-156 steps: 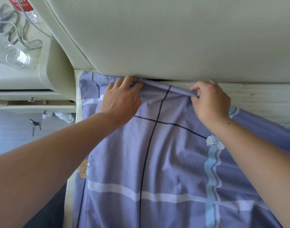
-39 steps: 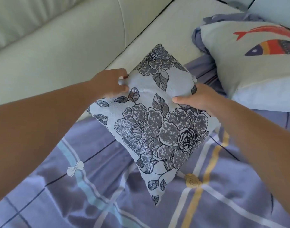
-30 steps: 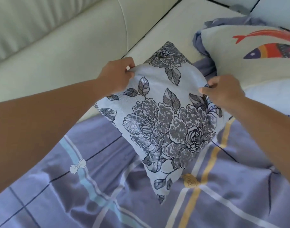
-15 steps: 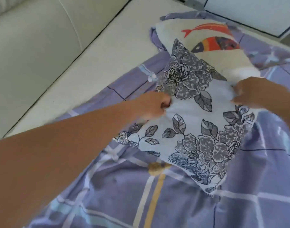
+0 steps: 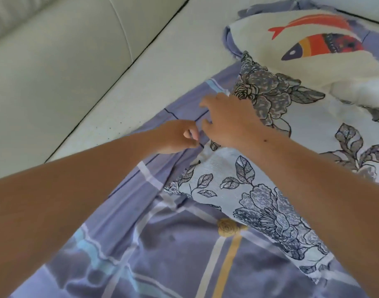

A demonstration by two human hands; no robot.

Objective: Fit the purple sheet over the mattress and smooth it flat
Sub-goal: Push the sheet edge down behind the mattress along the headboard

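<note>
left hand pinching purple sheet | right hand spread above

A single head-worn wide-angle view looks forward and steeply down, close over both forearms, onto the purple sheet. It faces toward the bare mattress edge and padded headboard at upper left, cushions at upper right.

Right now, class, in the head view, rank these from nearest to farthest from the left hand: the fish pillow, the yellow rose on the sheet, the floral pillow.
From the left hand:
1. Floral pillow, just to its right, its edge beside the hand.
2. Yellow rose, lower right on the purple sheet, toward the viewer.
3. Fish pillow, upper right, beyond the floral pillow.
</note>
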